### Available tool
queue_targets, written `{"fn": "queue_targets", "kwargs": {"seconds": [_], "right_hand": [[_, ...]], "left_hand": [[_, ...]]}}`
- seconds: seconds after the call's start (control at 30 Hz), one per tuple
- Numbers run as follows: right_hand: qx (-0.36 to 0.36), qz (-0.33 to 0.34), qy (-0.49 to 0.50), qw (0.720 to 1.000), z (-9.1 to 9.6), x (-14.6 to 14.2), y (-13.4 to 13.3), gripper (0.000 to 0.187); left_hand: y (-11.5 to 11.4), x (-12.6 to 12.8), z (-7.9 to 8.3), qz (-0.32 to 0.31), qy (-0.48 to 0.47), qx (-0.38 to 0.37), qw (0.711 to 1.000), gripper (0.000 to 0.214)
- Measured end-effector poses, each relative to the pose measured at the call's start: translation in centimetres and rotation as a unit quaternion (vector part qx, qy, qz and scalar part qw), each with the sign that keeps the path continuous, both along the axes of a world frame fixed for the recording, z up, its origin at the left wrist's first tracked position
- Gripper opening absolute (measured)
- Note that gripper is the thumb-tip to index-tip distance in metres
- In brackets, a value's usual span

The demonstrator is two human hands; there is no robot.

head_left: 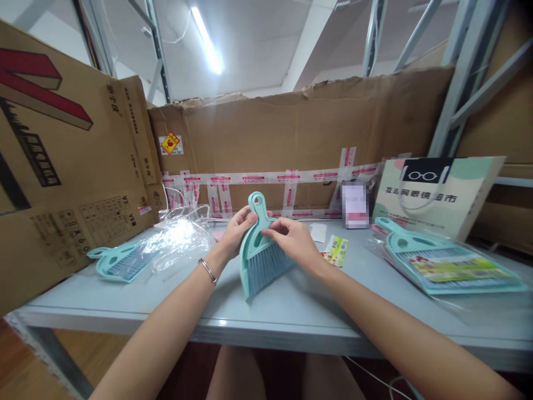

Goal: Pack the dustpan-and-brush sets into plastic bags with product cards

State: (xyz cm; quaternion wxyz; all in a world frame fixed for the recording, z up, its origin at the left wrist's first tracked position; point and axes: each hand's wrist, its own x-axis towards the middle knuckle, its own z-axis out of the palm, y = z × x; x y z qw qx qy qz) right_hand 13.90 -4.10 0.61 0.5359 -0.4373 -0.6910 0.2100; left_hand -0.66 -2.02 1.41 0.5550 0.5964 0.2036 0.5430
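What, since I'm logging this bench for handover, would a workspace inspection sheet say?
Surface: smooth grey-blue table, things spread across it.
Job's things: turquoise plastic brush-and-dustpan set, handle up, bristles down; similar turquoise set at left; another turquoise set at right, with a yellow-green label.
Clutter: crumpled clear plastic film; small white paper; green-yellow printed card.
Hands: left hand holds the first set near its handle; right hand touches it.
Cables: thin white cable below the table's front edge.
Surroundings: brown cardboard box left; brown cardboard panel behind; cream printed bag right.
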Motion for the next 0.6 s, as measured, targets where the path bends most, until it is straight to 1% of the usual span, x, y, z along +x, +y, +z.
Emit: {"fn": "queue_targets", "kwargs": {"seconds": [0.07, 0.13, 0.2, 0.3, 0.37, 0.43, 0.5, 0.6], "right_hand": [[0.006, -0.012, -0.012, 1.0, -0.1, 0.2, 0.1, 0.022], [0.015, -0.027, -0.029, 0.999, 0.0, 0.3, 0.2, 0.022], [0.022, -0.041, -0.05, 0.998, 0.0, 0.3, 0.2, 0.022], [0.047, -0.043, -0.089, 0.994, -0.1, 0.2, 0.2, 0.023], [0.076, -0.035, -0.113, 0.99, -0.2, 0.1, 0.3, 0.022], [0.1, -0.024, -0.122, 0.987, -0.2, 0.1, 0.5, 0.02], [0.115, -0.014, -0.116, 0.987, -0.2, 0.2, 0.6, 0.019], [0.123, -0.015, -0.093, 0.988, 0.0, 0.5, 0.6, 0.02]], "left_hand": [[0.1, 0.0, 0.1, 0.031, 0.023, 0.012, 0.999, 0.035], [0.0, -0.3, 0.5, 0.085, 0.064, 0.042, 0.993, 0.029], [-0.4, -0.7, 1.0, 0.134, 0.13, 0.069, 0.98, 0.026], [-1.2, -1.0, 1.9, 0.169, 0.222, 0.06, 0.958, 0.027], [-1.6, -0.9, 2.1, 0.19, 0.227, 0.044, 0.954, 0.025], [-1.7, -0.7, 2.1, 0.209, 0.202, 0.042, 0.956, 0.02], [-1.6, -0.4, 2.0, 0.219, 0.181, 0.047, 0.958, 0.018], [-1.4, -0.2, 1.7, 0.229, 0.179, 0.045, 0.956, 0.022]]}}
